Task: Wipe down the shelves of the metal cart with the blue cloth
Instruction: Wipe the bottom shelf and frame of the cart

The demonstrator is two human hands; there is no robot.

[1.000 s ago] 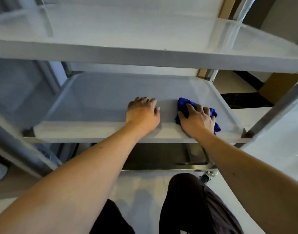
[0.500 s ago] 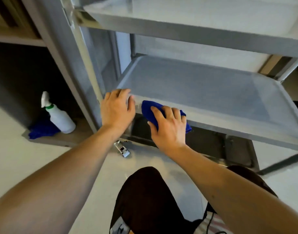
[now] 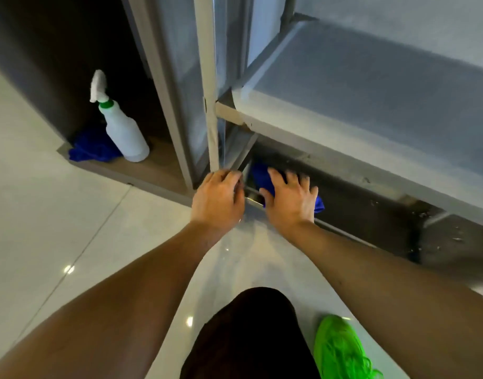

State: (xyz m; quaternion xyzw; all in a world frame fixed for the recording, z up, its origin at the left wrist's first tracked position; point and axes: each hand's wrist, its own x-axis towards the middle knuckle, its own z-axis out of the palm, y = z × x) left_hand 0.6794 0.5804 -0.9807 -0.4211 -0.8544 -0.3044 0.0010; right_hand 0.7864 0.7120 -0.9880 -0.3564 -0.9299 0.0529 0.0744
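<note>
Blue cloth [image 3: 258, 175] under right hand [image 3: 291, 199], bottom shelf [image 3: 352, 203] front-left corner; left hand [image 3: 217, 199] beside.

The cart [image 3: 211, 110] stands on a pale tiled floor [image 3: 57, 228]. Its middle shelf [image 3: 385, 86] is grey and bare. The bottom shelf [image 3: 371, 206] below is dark, and a blue cloth [image 3: 259, 173] lies on it at the left front corner. Left of the cart, a low wooden ledge [image 3: 153, 170] carries a white spray bottle [image 3: 123, 129] and a second blue cloth [image 3: 94, 149] just beside it.
</note>
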